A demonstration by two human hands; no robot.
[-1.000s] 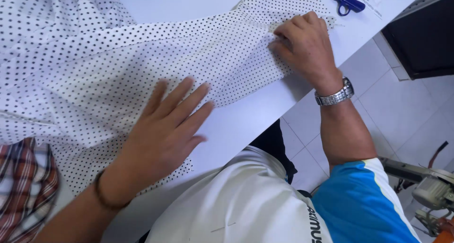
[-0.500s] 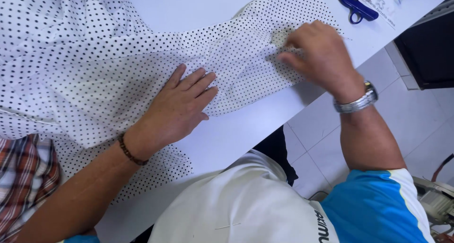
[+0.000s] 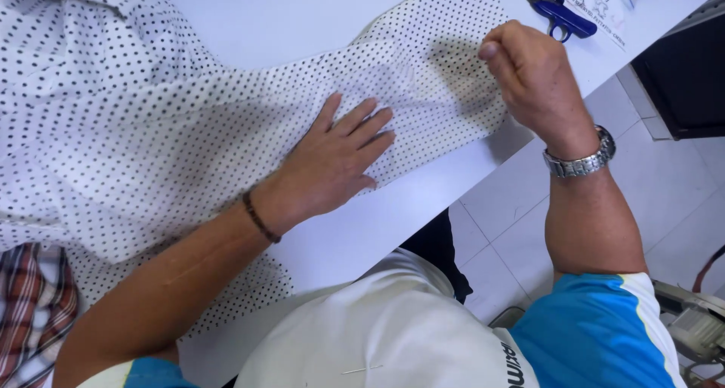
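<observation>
Right hand [image 3: 538,78] curled closed over far end of dotted fabric [image 3: 189,131]; whether fingers pinch cloth, cannot tell. Left hand [image 3: 332,161] open, flat, palm down, pressing fabric mid-strip near table's [image 3: 302,10] near edge. Fabric spreads across table, bunched toward left edge. Blue snips [image 3: 563,14] lie near right corner, beside printed paper [image 3: 604,3]. Plaid cloth [image 3: 30,312] at table's lower left edge.
</observation>
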